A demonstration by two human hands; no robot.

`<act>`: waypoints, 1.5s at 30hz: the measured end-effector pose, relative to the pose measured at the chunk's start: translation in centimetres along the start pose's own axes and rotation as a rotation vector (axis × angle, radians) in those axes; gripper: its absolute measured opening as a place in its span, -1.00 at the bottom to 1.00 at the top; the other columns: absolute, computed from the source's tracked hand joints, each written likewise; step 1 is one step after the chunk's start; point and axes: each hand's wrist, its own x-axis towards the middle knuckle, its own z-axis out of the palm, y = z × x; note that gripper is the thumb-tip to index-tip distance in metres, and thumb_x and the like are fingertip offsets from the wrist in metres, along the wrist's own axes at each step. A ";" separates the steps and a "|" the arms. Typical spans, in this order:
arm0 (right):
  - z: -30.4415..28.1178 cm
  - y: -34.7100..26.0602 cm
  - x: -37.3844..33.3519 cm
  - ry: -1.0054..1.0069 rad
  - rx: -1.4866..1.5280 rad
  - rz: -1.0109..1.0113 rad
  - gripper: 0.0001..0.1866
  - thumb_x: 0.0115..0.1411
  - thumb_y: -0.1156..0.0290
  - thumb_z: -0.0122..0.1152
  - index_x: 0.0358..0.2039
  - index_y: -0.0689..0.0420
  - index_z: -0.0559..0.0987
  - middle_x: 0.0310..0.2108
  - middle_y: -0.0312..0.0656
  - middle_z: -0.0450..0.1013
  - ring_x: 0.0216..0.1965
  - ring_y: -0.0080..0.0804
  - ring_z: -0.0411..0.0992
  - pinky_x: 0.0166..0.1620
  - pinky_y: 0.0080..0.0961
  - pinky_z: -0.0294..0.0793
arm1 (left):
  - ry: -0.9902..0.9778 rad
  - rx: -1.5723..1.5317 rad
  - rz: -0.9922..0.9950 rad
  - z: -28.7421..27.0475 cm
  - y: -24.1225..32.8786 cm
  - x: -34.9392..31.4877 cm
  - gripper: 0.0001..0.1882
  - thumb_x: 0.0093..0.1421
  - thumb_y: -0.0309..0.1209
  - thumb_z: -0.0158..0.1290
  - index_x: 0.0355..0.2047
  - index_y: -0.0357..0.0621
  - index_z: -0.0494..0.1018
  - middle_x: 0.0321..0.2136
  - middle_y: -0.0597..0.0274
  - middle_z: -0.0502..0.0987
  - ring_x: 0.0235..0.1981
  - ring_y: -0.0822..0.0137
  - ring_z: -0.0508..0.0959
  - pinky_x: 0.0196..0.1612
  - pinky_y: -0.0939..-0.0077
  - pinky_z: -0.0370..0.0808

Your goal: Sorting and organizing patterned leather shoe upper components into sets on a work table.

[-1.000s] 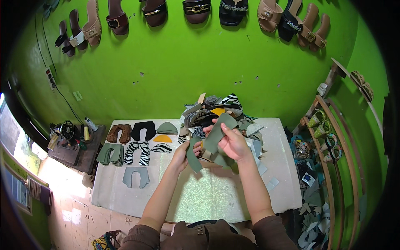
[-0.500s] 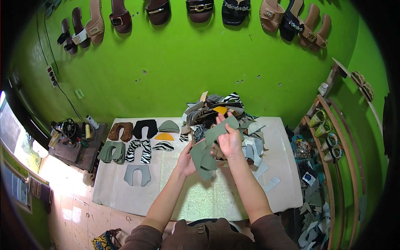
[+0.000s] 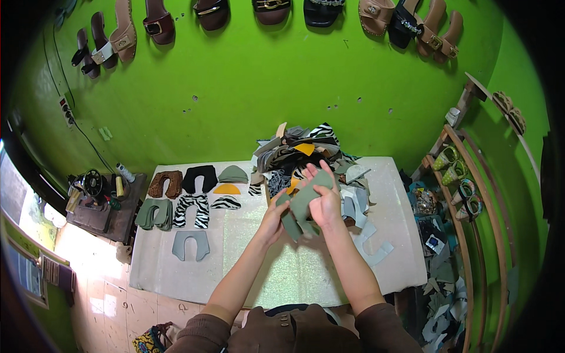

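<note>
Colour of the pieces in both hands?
The pieces are grey-green; best seen in the head view.

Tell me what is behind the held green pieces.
Part of the scrap pile, including a yellow scrap, shows behind the green pieces. Whatever they cover directly cannot be seen.

Footwear workshop: wall-hung sandals (image 3: pixel 272 12), sewing machine (image 3: pixel 93 183), heaped scraps (image 3: pixel 274 150).

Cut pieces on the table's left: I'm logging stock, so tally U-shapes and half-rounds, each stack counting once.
U-shapes: 5 (brown U, black U, green U, zebra U, grey U)
Half-rounds: 3 (green half-round, yellow half-round, zebra half-round)
Total: 8
</note>
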 end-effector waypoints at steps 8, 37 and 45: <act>3.0 -0.7 -0.2 -0.078 0.052 -0.064 -0.35 -0.04 0.72 -0.24 0.13 0.06 0.09 0.05 -0.10 0.15 0.13 -0.29 0.07 0.16 -0.28 -0.01 | -0.295 -0.018 -0.008 0.3 0.2 -1.0 -0.57 0.24 -0.21 -0.25 0.07 -0.13 0.10 -0.10 0.10 0.35 -0.10 0.29 0.39 -0.04 0.41 0.35; -0.9 -0.3 -2.8 -0.711 -1.720 -0.555 -0.65 -0.09 0.34 0.19 -0.21 -0.02 0.47 -0.18 -0.17 0.24 -0.10 -0.17 0.20 -0.04 -0.35 0.23 | -0.223 0.188 -0.155 -1.5 3.5 -2.1 -0.53 0.26 -0.24 -0.37 0.17 -0.02 -0.02 -0.15 0.08 0.36 -0.39 0.30 0.50 -0.34 0.47 0.50; 0.1 -2.0 -3.3 -0.799 -1.533 -0.433 -0.84 -0.13 0.40 0.17 -0.51 0.14 0.41 -0.28 -0.18 0.33 -0.14 -0.20 0.24 -0.03 -0.33 0.19 | -0.172 0.118 -0.223 0.1 3.3 -3.1 -0.54 0.28 -0.17 -0.46 0.15 -0.02 0.00 -0.31 0.12 0.41 -0.45 0.31 0.51 -0.35 0.51 0.52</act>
